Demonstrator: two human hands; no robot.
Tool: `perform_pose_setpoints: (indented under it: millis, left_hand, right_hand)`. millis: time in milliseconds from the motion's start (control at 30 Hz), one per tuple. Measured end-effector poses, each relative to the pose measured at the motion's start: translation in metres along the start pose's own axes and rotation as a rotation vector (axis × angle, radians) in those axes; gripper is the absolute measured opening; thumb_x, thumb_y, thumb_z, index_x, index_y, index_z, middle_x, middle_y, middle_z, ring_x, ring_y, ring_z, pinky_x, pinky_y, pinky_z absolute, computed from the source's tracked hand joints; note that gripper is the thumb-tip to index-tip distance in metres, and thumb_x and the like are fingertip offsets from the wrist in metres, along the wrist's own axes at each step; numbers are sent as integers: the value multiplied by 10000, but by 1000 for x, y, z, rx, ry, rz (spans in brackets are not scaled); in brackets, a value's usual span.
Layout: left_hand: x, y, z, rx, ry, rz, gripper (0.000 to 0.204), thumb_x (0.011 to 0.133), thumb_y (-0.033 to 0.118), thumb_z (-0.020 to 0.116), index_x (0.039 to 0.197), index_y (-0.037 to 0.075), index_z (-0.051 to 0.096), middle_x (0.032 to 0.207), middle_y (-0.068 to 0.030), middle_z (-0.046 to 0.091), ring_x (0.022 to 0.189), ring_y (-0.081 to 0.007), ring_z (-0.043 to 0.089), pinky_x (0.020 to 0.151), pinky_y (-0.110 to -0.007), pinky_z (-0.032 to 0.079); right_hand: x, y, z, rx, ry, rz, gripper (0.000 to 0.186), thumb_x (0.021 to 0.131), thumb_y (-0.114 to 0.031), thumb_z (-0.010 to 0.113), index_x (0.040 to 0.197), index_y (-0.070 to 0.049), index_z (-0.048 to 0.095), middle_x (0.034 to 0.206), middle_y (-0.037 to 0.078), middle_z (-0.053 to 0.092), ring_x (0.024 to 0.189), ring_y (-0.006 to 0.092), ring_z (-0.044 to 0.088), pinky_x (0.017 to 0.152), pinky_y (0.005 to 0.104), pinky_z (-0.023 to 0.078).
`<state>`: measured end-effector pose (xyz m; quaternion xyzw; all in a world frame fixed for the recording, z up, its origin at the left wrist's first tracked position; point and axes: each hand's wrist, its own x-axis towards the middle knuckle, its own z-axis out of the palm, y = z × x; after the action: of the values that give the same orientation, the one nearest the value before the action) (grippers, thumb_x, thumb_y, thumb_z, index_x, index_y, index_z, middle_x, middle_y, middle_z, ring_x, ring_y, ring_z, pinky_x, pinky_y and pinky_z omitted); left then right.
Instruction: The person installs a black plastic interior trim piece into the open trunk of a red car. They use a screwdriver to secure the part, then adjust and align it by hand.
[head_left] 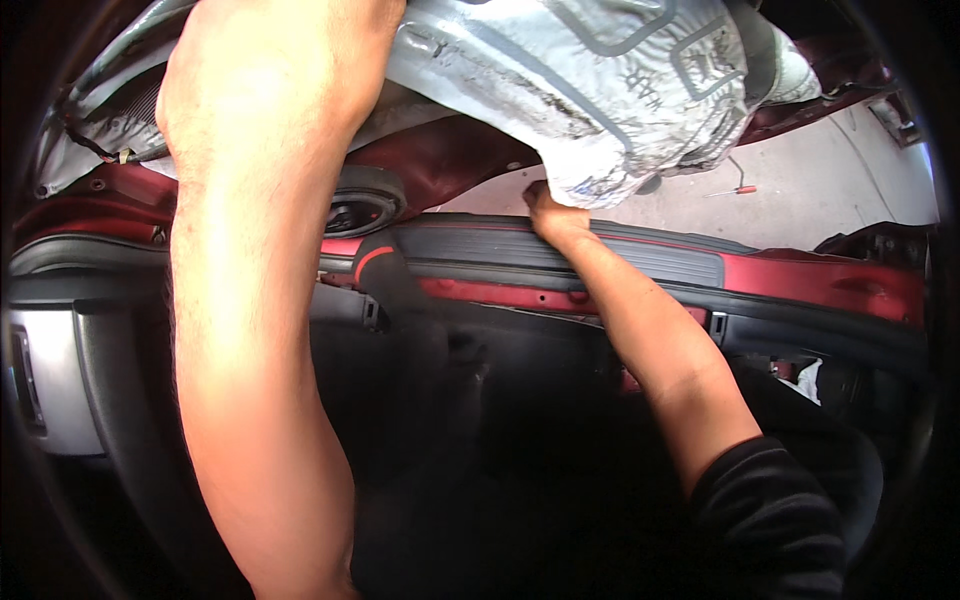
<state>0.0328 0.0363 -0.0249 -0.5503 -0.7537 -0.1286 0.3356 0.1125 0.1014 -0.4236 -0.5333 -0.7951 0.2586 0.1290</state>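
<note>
My left arm reaches up across the left of the view, and the back of my left hand [280, 75] is near a red car door [450, 150]. Its fingers are cut off by the top edge, so what they touch is hidden. A crinkled, silvery-white plastic sheet [640, 110] with grey bands and dark smudges hangs over the door. By the sheet's lower corner is my right hand [556, 215], just above the ribbed sill. Its fingers are curled and partly covered by the sheet; what they hold, if anything, cannot be made out.
A round black speaker [360, 205] is beside my left forearm. Below runs a black ribbed door sill [640, 260] with red bodywork. A black piece with a red stripe [378, 262] crosses it. On the pale floor outside lies a red-handled screwdriver [742, 190]. Wiring [95, 150] shows at far left.
</note>
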Motion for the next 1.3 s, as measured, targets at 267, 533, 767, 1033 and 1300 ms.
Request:
perform_pose_setpoints:
  millis: [267,533,767,1033,1300]
  left_hand:
    - [16,-10,-8,88,-325,-275,940,846,833,504,1052,-53,746,1054,-286,714,1084,-414,683,926,-500,521]
    - [13,-6,-10,106,-317,-312,931,849,827,505,1087,-41,741,1075,-287,715,1085,-431,682,930,-505,524]
    - [12,-1,-9,77,-297,-285,894,868,803,502,1093,-27,743,1076,-281,717,1081,-430,683,920,-511,529]
    - [9,-3,-11,77,-311,-303,883,882,790,487,1110,-24,741,1100,-284,712,1104,-428,675,941,-515,517]
    - [1,4,-12,166,-187,-209,711,939,679,518,950,6,746,927,-234,737,946,-410,724,829,-493,573]
  right_hand:
    - [11,87,-16,-115,-231,142,620,926,-488,565,1465,-184,519,1455,129,572,1311,336,565,1072,423,473]
    - [12,136,-73,-349,-163,-155,476,921,-322,556,1355,-130,593,1250,203,675,1244,353,596,1076,469,440]
    - [-16,134,-185,-635,-476,-428,505,881,-239,641,1363,-93,599,1243,195,683,1190,362,628,1043,468,475]
    - [-69,3,-334,-852,-1094,-325,551,799,-316,820,1271,-78,663,1071,194,730,1064,386,681,923,465,533]
    - [-31,-125,-358,-181,827,-1224,395,822,-136,666,1215,-137,634,1113,85,626,1092,276,602,899,401,490]
